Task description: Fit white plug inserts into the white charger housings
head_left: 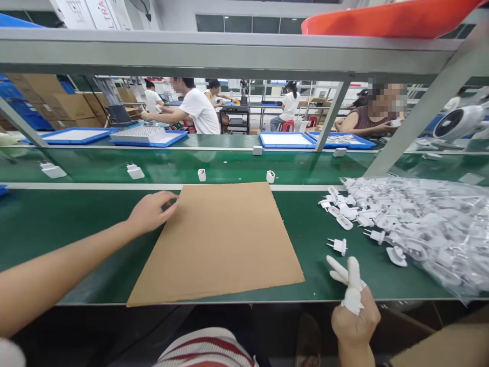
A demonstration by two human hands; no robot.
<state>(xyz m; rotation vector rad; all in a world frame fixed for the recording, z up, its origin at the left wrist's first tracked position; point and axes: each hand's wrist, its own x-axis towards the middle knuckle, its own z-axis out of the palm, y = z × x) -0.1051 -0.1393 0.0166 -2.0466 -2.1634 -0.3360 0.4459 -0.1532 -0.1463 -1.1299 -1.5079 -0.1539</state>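
A flat square of brown cardboard (221, 244) lies on the green bench in front of me. My left hand (153, 211) is by its upper left edge, with bent fingers that look apart and nothing visible between them. My right hand (355, 300) is at the bench's front edge, white coverings on some fingers, which stretch forward and hold nothing. Just beyond those fingertips lies a white plug piece with two metal pins (338, 246). More such pieces spill from a clear plastic bag (431, 224) at the right.
Behind the bench runs a green conveyor belt (237, 165) carrying several white chargers, one a white charger (135, 171). A grey shelf beam (191, 56) crosses overhead, with an orange-red tray (382, 20) above. Blue trays (288, 140) stand beyond the belt, where several people work.
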